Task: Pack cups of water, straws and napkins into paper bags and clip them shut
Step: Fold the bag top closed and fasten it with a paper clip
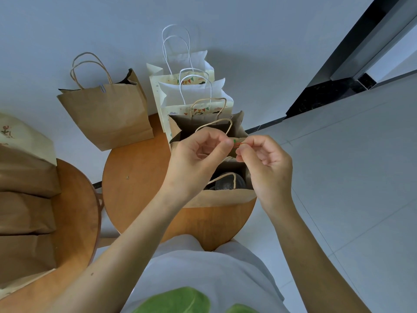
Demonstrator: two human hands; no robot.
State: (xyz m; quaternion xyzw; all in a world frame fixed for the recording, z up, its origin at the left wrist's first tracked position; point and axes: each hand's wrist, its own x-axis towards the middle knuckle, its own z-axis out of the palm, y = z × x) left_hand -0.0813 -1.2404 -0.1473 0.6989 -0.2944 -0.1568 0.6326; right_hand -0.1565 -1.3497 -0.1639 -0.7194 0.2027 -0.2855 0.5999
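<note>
An open brown paper bag (pixel 216 198) stands on the round wooden table (pixel 140 177), with a clear cup of water (pixel 228 182) visible inside. Above its mouth, my left hand (pixel 196 159) and my right hand (pixel 264 161) together pinch a small coloured paper clip (pixel 237 143) between their fingertips. The clip shows red and green; it may be two clips hooked together. A second open brown bag (pixel 203 125) stands just behind the first. At the back left a brown bag (pixel 108 114) is held shut by a blue clip (pixel 102 89).
Two white patterned bags (pixel 180 86) with white handles stand behind the brown ones, against the wall. A second wooden table (pixel 72 222) on the left carries several flat folded bags (pixel 24 211). Tiled floor lies to the right, with a dark door frame (pixel 338 71).
</note>
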